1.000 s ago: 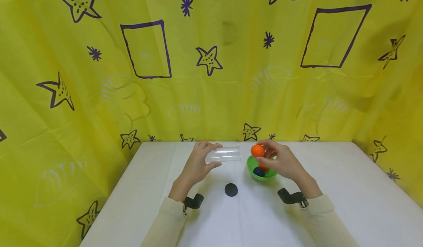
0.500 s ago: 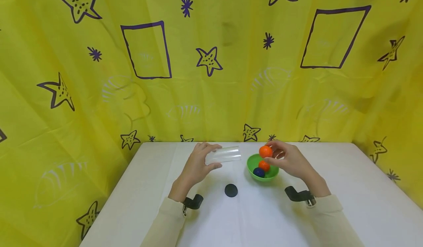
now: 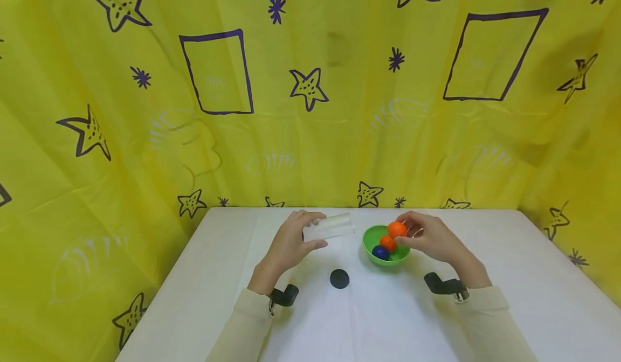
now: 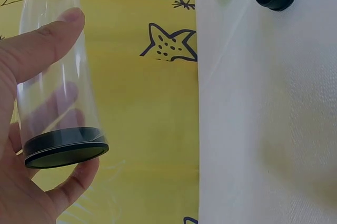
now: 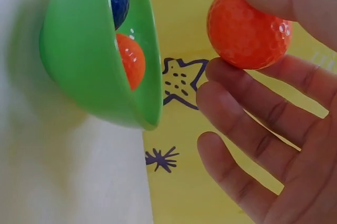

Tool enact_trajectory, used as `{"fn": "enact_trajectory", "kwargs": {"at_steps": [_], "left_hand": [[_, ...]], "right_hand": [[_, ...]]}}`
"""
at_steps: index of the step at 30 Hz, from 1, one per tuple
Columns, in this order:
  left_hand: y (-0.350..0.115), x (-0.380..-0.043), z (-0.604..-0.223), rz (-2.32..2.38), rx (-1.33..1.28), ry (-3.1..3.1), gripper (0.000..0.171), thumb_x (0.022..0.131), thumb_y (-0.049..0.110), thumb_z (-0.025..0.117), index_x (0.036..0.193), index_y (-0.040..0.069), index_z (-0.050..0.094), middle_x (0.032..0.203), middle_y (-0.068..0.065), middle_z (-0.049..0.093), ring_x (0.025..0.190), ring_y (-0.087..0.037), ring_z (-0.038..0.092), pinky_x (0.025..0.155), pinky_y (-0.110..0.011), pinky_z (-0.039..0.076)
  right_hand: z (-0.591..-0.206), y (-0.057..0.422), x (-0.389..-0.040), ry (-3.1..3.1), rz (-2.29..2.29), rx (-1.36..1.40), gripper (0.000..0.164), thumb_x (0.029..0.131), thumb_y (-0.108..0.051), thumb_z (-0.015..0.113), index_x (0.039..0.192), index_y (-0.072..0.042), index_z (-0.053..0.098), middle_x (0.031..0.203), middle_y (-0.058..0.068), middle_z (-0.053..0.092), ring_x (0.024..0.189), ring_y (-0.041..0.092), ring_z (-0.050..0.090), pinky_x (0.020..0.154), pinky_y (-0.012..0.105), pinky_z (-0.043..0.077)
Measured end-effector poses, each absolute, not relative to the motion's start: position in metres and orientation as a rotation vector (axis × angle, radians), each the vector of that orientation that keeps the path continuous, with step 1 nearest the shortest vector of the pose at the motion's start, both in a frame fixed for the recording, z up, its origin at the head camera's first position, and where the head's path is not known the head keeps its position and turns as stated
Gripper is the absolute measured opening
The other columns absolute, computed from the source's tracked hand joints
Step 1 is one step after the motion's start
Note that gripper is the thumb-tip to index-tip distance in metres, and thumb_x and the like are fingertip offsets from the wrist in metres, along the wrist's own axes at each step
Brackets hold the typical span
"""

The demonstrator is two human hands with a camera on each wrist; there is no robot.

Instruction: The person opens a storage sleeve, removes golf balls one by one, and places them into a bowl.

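Observation:
My left hand grips a clear plastic tube, tilted nearly on its side above the table. A black cap closes the tube's end near my palm in the left wrist view; no ball shows inside. My right hand pinches an orange golf ball between thumb and fingertips, over the right side of a green bowl. Inside the bowl lie another orange golf ball and a dark blue golf ball. The right wrist view shows the pinched ball apart from the bowl's rim.
A loose black cap lies on the white table between the forearms. Behind the table's far edge hangs a yellow curtain with dark star drawings. Each wrist carries a black camera mount.
My right hand has moved right and a little lower with the orange golf ball, away from the tube. The tube's far end has tipped slightly upward in my left hand.

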State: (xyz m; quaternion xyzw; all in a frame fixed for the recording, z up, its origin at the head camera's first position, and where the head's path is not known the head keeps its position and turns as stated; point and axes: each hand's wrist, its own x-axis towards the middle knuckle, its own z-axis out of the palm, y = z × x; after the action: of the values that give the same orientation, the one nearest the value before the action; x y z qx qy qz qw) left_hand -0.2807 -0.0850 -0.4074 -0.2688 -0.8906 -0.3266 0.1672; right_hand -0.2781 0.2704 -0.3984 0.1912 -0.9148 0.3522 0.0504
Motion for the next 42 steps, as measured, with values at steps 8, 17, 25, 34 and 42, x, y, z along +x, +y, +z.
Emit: {"fn": "enact_trajectory", "kwargs": {"at_steps": [8,17,25,34,42], "left_hand": [[-0.086,-0.281,-0.409,-0.945,-0.758,-2.54,0.055,0.083,0.024,0.087,0.133,0.019,0.064,0.117,-0.002,0.07,0.111,-0.02,0.061,0.094,-0.041,0.053],[-0.085,-0.28,-0.408,-0.954,-0.734,-2.567,0.055,0.084,0.025,0.086,0.133,0.017,0.062,0.119,-0.004,0.07,0.11,-0.022,0.061,0.093,-0.042,0.053],[-0.083,-0.281,-0.409,-0.955,-0.708,-2.608,0.056,0.086,0.027,0.084,0.135,0.016,0.061,0.121,-0.004,0.069,0.108,-0.02,0.061,0.085,-0.035,0.051],[-0.083,-0.28,-0.41,-0.966,-0.7,-2.636,0.055,0.087,0.028,0.083,0.136,0.016,0.059,0.121,-0.005,0.069,0.105,-0.02,0.062,0.084,-0.034,0.052],[-0.082,-0.282,-0.413,-1.0,-0.672,-2.623,0.054,0.089,0.025,0.081,0.136,0.014,0.056,0.121,-0.007,0.069,0.108,-0.022,0.064,0.086,-0.035,0.055]], "right_hand": [[-0.406,0.275,-0.281,-2.841,0.98,0.593,0.036,0.087,-0.025,0.082,0.115,-0.007,0.068,0.095,0.003,0.068,0.084,0.017,0.057,0.071,0.025,0.05],[-0.415,0.281,-0.286,-2.883,0.97,0.576,0.037,0.086,-0.026,0.082,0.114,-0.006,0.068,0.097,0.004,0.066,0.086,0.018,0.055,0.069,0.026,0.047],[-0.418,0.284,-0.286,-2.913,0.991,0.565,0.039,0.086,-0.027,0.082,0.116,-0.006,0.068,0.103,0.007,0.067,0.09,0.02,0.057,0.071,0.028,0.049],[-0.422,0.283,-0.286,-2.931,1.032,0.581,0.04,0.086,-0.027,0.082,0.117,-0.005,0.068,0.112,0.012,0.066,0.096,0.024,0.061,0.074,0.032,0.052],[-0.422,0.283,-0.288,-2.909,1.036,0.589,0.03,0.088,-0.027,0.08,0.11,-0.009,0.07,0.112,0.011,0.065,0.096,0.023,0.061,0.075,0.033,0.051]]}}
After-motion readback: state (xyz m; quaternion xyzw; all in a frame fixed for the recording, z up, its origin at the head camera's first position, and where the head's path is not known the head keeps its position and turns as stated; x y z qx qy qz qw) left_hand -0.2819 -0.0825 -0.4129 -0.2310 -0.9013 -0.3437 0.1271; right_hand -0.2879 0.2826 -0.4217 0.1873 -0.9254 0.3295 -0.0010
